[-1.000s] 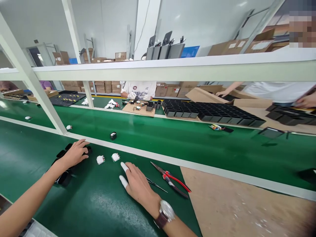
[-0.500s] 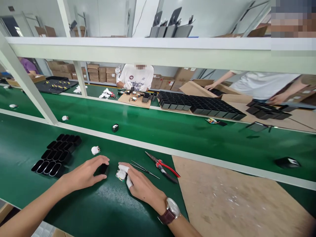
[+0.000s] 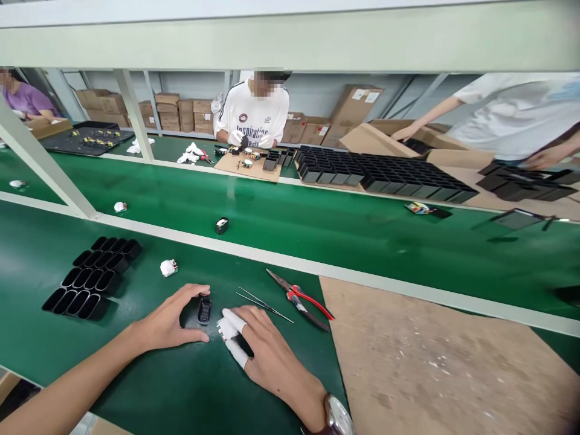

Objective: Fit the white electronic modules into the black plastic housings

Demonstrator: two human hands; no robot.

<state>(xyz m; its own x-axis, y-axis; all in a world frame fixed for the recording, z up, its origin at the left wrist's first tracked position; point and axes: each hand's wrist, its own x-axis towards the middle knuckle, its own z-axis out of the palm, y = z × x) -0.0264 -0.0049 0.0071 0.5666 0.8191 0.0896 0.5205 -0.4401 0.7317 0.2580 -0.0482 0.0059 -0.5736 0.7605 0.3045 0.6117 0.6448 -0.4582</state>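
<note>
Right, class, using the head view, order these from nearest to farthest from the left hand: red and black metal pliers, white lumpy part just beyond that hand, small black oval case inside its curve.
From the left hand:
1. Small black oval case, inside the hand's open curve.
2. White lumpy part, just beyond the hand.
3. Red and black metal pliers, off to the right.
</note>
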